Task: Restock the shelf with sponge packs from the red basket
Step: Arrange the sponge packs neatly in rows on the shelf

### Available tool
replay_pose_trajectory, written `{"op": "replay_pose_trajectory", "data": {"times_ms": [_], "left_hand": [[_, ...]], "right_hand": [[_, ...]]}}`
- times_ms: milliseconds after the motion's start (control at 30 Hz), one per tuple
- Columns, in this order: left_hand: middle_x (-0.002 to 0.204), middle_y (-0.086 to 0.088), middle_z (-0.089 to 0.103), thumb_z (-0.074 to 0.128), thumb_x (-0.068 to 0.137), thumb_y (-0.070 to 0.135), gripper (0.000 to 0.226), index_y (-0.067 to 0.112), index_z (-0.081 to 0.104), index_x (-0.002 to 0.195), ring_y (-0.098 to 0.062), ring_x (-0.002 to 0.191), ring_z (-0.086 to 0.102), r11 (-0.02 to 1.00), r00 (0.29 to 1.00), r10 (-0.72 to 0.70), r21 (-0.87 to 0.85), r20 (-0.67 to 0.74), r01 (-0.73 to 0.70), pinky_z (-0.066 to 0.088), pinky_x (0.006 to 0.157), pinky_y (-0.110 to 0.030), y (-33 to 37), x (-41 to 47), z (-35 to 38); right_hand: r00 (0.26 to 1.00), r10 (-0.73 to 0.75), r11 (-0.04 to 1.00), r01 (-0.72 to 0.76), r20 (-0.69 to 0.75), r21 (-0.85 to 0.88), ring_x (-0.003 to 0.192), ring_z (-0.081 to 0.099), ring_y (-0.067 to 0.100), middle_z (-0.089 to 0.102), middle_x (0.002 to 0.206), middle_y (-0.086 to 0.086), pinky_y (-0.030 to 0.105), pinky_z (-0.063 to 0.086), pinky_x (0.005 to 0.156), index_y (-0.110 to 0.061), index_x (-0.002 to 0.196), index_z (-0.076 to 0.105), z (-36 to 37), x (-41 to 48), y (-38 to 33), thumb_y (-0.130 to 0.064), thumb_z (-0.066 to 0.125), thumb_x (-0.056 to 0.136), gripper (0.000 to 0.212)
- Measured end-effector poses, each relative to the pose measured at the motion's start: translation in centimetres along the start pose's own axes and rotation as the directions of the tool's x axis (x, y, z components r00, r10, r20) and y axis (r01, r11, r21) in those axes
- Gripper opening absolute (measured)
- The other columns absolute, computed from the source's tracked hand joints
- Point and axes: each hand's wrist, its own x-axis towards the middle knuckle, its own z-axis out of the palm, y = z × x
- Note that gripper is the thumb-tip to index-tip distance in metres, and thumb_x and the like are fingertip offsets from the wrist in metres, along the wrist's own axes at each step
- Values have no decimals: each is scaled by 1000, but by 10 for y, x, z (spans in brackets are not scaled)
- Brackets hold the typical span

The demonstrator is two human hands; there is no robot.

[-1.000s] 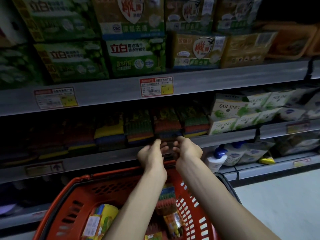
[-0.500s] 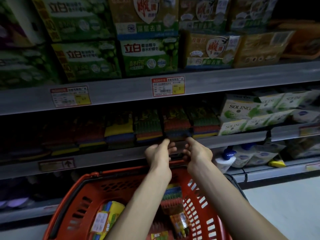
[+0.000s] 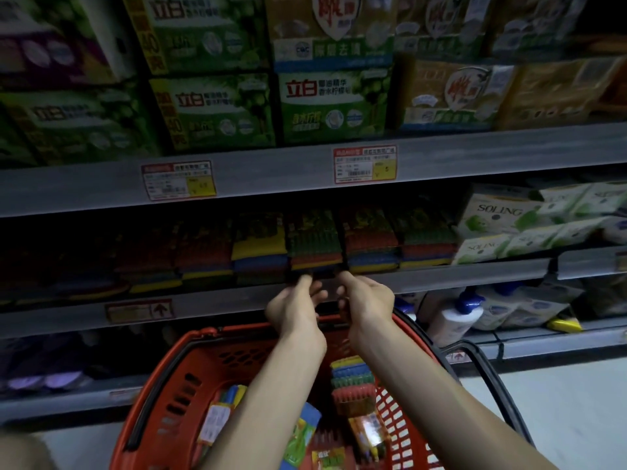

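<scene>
A row of striped sponge packs [image 3: 314,244] stands on the dim middle shelf [image 3: 475,271]. My left hand [image 3: 293,308] and my right hand [image 3: 368,298] are side by side at the shelf's front lip. Their fingers are curled and pinch the dark lower end of one sponge pack from both sides. Below my forearms is the red basket [image 3: 163,385]. It holds more sponge packs [image 3: 353,385], some of them hidden by my arms.
Green and yellow detergent boxes [image 3: 332,106] fill the shelf above, with price tags [image 3: 364,164] on its edge. White Soling packs [image 3: 498,218] sit right of the sponges. Bottles [image 3: 454,317] stand on the lower shelf. Pale floor [image 3: 559,401] lies to the right.
Both hands stay at the shelf lip, holding the same spot. The view has swung a little to the left, so the shelves appear further right.
</scene>
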Motion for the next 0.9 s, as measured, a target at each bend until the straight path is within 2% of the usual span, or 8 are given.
{"op": "replay_pose_trajectory", "data": {"times_ms": [167, 367, 567, 633, 800, 900], "left_hand": [[79, -8, 77, 70, 92, 9, 16, 9, 64, 77, -10, 53, 69, 999, 999, -19, -37, -27, 18, 37, 47, -24, 4, 3, 0], [77, -8, 76, 71, 91, 7, 16, 8, 64, 77, -10, 56, 70, 999, 999, -35, -39, -33, 34, 36, 44, -22, 8, 5, -1], [72, -7, 74, 71, 90, 5, 10, 4, 66, 82, -6, 49, 67, 999, 998, -38, -31, -49, 36, 34, 39, -20, 11, 5, 1], [76, -8, 76, 71, 90, 6, 7, 4, 67, 86, -6, 50, 68, 998, 998, -46, -35, -48, 45, 35, 40, -20, 10, 4, 1], [77, -8, 75, 71, 90, 7, 17, 8, 64, 74, -12, 58, 67, 999, 999, -42, -36, -19, 41, 37, 46, -22, 7, -1, 2], [77, -6, 75, 71, 91, 8, 17, 9, 66, 75, -12, 60, 68, 999, 999, -31, -26, -26, 30, 41, 47, -21, 6, -2, 2]], "right_hand": [[999, 7, 1000, -6, -47, 13, 39, 44, 13, 56, 49, 3, 31, 40, 48, -7, 61, 60, 11, 2, 1, -10, 75, 91, 34], [998, 45, 997, -43, -48, 58, 41, 43, 13, 56, 49, 1, 29, 37, 44, -9, 63, 60, 15, 2, -1, -10, 79, 88, 31], [995, 93, 992, -89, -42, 93, 42, 43, 14, 54, 51, 1, 30, 36, 45, -8, 67, 61, 15, 1, -5, -7, 78, 87, 27], [995, 93, 991, -88, -44, 96, 43, 43, 15, 54, 51, 2, 31, 36, 46, -8, 65, 61, 14, 0, -5, -8, 78, 87, 28], [994, 89, 992, -83, -62, 92, 45, 43, 14, 54, 55, 2, 29, 38, 47, -8, 68, 63, 10, 0, -5, -10, 76, 89, 25], [994, 94, 993, -90, -51, 78, 47, 44, 15, 54, 57, 3, 29, 39, 49, -7, 71, 64, 9, -1, -4, -9, 75, 90, 23]]}}
